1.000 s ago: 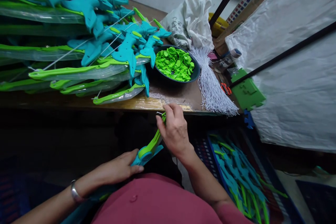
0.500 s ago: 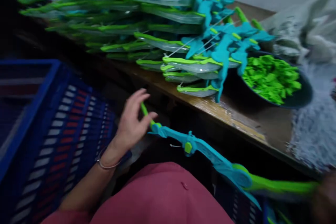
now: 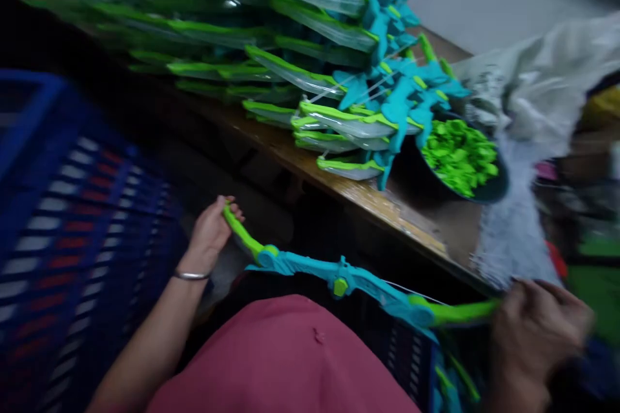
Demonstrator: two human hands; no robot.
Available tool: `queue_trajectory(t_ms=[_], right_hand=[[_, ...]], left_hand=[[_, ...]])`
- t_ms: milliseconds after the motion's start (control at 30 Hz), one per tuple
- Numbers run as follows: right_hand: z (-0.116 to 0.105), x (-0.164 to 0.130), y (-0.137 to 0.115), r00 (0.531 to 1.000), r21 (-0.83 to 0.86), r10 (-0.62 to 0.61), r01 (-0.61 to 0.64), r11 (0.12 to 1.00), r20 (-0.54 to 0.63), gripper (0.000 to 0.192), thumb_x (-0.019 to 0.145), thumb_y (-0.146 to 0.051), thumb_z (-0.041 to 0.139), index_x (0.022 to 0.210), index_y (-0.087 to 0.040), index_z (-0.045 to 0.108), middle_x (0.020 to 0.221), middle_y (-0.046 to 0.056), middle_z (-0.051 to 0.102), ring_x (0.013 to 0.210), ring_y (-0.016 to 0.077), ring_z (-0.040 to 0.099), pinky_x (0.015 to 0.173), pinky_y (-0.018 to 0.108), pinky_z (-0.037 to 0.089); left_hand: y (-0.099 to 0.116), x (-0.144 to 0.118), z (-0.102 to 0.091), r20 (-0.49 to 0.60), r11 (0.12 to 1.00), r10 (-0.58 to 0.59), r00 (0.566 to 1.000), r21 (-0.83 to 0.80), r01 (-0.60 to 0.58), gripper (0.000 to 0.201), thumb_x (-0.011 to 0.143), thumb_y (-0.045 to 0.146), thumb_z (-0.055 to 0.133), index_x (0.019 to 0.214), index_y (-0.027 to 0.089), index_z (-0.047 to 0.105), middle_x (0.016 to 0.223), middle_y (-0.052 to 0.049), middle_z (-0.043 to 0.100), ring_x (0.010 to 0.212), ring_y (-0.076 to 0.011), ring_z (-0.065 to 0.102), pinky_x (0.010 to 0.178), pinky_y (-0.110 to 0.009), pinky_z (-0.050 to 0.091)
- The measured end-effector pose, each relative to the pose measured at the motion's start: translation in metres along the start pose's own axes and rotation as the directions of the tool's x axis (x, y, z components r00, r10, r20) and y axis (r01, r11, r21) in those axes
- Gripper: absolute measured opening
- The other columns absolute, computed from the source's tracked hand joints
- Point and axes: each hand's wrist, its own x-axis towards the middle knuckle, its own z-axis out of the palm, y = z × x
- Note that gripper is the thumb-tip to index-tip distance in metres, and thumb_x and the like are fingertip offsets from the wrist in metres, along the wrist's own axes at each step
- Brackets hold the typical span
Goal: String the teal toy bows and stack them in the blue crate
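A toy bow (image 3: 310,266) with a turquoise middle and lime-green limbs stretches across in front of my pink garment (image 3: 285,348). My left hand (image 3: 213,229) is closed around the tip of its left green limb. At the other end, my right hand (image 3: 542,319) grips the tip of the right green limb, fingers bunched and slightly blurred. A thin white string (image 3: 416,292) runs behind the right part of the bow. In the middle of the bow sits a small lime-green piece (image 3: 340,286).
Many similar turquoise-and-green bows (image 3: 310,71) are stacked on the wooden table (image 3: 358,190). A dark bowl (image 3: 501,184) of lime-green parts (image 3: 462,158) stands beside them, near whitish sacking (image 3: 547,90). A blue crate (image 3: 97,206) stands at left; more bows (image 3: 448,381) lie low at right.
My left hand has gone from open fingers beside the left limb to a grip on its tip. My right hand has come further into view with the right limb's end.
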Motion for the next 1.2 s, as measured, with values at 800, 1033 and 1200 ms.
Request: queue_trajectory(t_ms=[800,1033,1200], right_hand=[[-0.033,-0.018,-0.334,0.558,0.974,-0.804,-0.196,0.114,0.206,0.022,0.099,-0.004,0.049,0.100,-0.017,0.067,0.091,0.004,0.059,0.081,0.0111,0.057,0.069,0.021,0.047],[-0.039,-0.048,-0.345,0.543,0.996,-0.837,0.013,0.083,0.063,0.015,0.104,-0.012,0.049,0.103,-0.014,0.064,0.093,0.006,0.058,0.084,0.0142,0.054,0.071,0.025,0.047],[-0.043,-0.046,-0.347,0.516,0.992,-0.856,0.102,0.071,0.009,0.017,0.105,-0.011,0.049,0.097,-0.011,0.064,0.091,0.006,0.057,0.083,0.0145,0.051,0.068,0.026,0.045]], left_hand=[[0.038,-0.120,0.039,0.357,0.826,0.522,0.774,-0.437,-0.356,0.050,0.094,0.069,0.053,0.086,0.020,0.063,0.070,0.001,0.044,0.055,-0.0134,0.047,0.051,-0.026,0.041],[0.034,-0.135,0.028,0.336,0.851,0.461,0.821,-0.428,-0.303,0.038,0.095,0.059,0.054,0.080,0.024,0.058,0.069,-0.002,0.042,0.064,-0.0179,0.038,0.064,-0.032,0.042],[0.031,-0.138,0.025,0.403,0.846,0.469,0.786,-0.461,-0.268,0.038,0.096,0.058,0.054,0.082,0.023,0.057,0.074,-0.002,0.046,0.066,-0.0172,0.039,0.067,-0.031,0.042]])
